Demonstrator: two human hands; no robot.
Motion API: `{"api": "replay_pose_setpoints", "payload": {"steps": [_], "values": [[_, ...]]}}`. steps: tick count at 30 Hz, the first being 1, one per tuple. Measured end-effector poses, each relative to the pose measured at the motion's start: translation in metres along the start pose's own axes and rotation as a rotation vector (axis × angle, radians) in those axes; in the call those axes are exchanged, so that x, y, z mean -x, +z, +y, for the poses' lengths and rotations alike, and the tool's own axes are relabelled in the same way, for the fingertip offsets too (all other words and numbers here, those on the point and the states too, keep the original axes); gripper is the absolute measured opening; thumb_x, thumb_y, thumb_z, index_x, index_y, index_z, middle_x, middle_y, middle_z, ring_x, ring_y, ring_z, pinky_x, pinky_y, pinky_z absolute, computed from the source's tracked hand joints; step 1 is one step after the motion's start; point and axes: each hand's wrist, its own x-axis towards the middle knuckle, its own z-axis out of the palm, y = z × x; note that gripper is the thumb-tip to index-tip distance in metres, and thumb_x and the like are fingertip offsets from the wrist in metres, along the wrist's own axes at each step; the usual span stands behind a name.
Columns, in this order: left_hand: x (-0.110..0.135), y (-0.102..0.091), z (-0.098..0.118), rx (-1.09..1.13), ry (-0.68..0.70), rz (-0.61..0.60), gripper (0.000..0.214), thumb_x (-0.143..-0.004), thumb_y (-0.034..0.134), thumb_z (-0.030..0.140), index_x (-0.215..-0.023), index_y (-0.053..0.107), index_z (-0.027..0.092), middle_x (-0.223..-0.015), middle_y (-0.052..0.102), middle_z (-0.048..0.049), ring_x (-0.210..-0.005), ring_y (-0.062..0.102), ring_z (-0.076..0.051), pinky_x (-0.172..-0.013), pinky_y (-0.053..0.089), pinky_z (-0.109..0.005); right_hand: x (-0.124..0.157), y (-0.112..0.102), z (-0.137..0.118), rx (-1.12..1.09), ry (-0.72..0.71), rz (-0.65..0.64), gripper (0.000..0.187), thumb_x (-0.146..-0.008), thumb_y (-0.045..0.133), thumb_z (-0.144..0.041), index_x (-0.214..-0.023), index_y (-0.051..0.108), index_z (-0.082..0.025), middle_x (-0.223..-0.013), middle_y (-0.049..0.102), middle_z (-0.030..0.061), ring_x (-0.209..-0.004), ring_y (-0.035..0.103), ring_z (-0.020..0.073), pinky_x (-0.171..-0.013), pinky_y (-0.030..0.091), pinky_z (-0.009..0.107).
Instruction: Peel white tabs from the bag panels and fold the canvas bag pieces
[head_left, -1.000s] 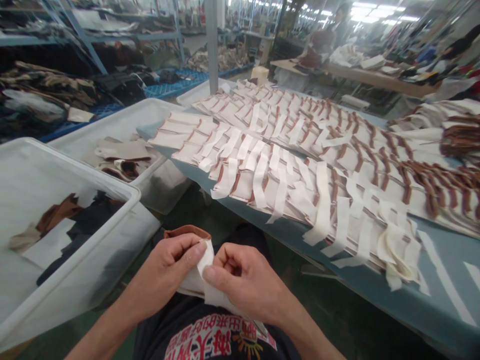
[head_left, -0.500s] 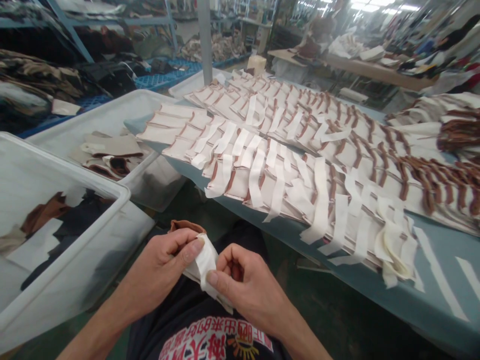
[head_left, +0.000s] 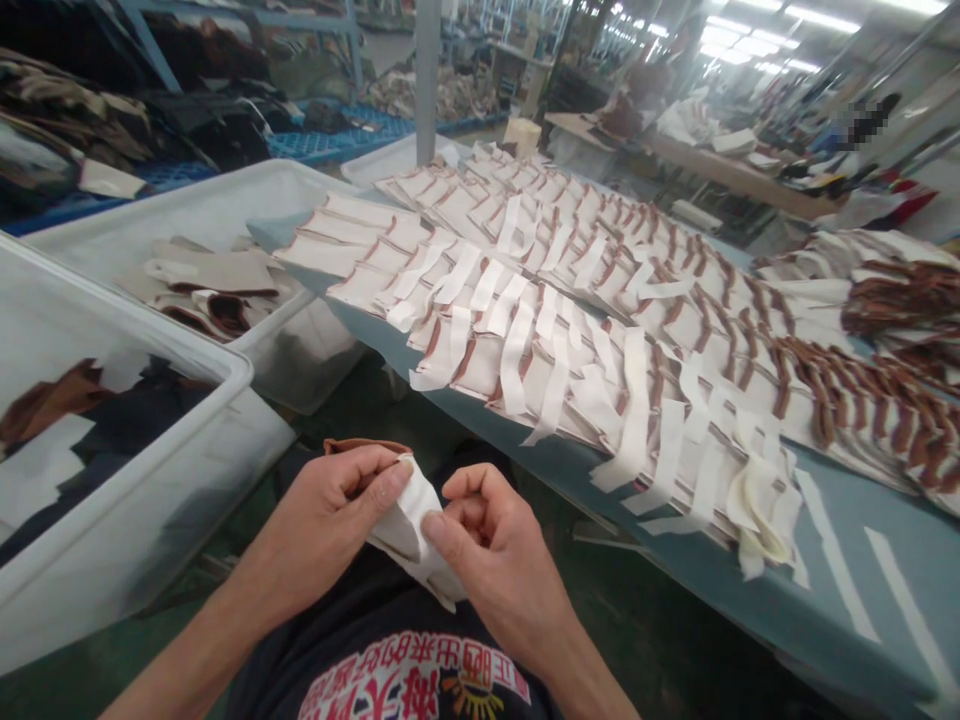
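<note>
A busy workshop floor around you.
Your blue-topped bench (head_left: 825, 610) crosses the right of the frame; white tubs (head_left: 225, 400) stand at left on a green floor (head_left: 360, 410), blue shelving (head_left: 247, 20) upper left, ceiling strip lights (head_left: 750, 20) upper right.

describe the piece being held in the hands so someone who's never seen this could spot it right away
Start at the long blue-grey table covered with rows of cream pieces, then drop to the lap in front of its near edge. There the left hand and right hand pinch one cream fabric piece with a brown edge. It alone is off the table, held up and crumpled.
</note>
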Motion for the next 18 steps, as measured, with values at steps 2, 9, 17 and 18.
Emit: {"api": "replay_pose_setpoints", "payload": {"steps": [2,9,17,18], "values": [[0.0,-0.002,-0.001,0.023,-0.01,0.001,0.046,-0.095,0.059,0.054,-0.07,0.07,0.016,-0.07,0.066,-0.0031,-0.062,0.056,-0.017,-0.055,0.042,-0.023,0.005,0.004,0.003,0.126,-0.025,0.044,0.022,-0.087,0.068,-0.036,-0.098,0.055,-0.022,-0.061,0.05,-0.0092,-0.052,0.041,0.0095,-0.05,0.031,0.022],[-0.005,-0.012,-0.011,0.189,-0.109,-0.048,0.05,-0.092,0.063,0.062,-0.075,0.07,0.016,-0.066,0.059,-0.0008,-0.058,0.048,-0.014,-0.051,0.037,-0.022,0.029,0.0,0.032,0.221,0.043,0.053,0.015,-0.091,0.06,-0.035,-0.096,0.054,-0.023,-0.059,0.048,-0.0089,-0.052,0.042,0.0109,-0.051,0.028,0.024],[-0.001,-0.006,-0.026,0.288,-0.158,-0.174,0.047,-0.086,0.075,0.062,-0.088,0.072,0.015,-0.075,0.067,-0.0024,-0.064,0.054,-0.014,-0.056,0.041,-0.02,0.037,0.003,0.055,0.205,0.072,0.093,0.018,-0.089,0.066,-0.037,-0.089,0.055,-0.022,-0.056,0.044,-0.0095,-0.05,0.039,0.01,-0.05,0.024,0.024],[0.0,-0.006,-0.024,0.284,-0.156,-0.159,0.047,-0.086,0.075,0.061,-0.085,0.072,0.015,-0.074,0.066,-0.0021,-0.063,0.054,-0.014,-0.055,0.042,-0.019,0.04,0.002,0.06,0.191,0.068,0.106,0.02,-0.089,0.068,-0.039,-0.09,0.056,-0.022,-0.056,0.045,-0.0091,-0.05,0.04,0.01,-0.05,0.025,0.023]]}}
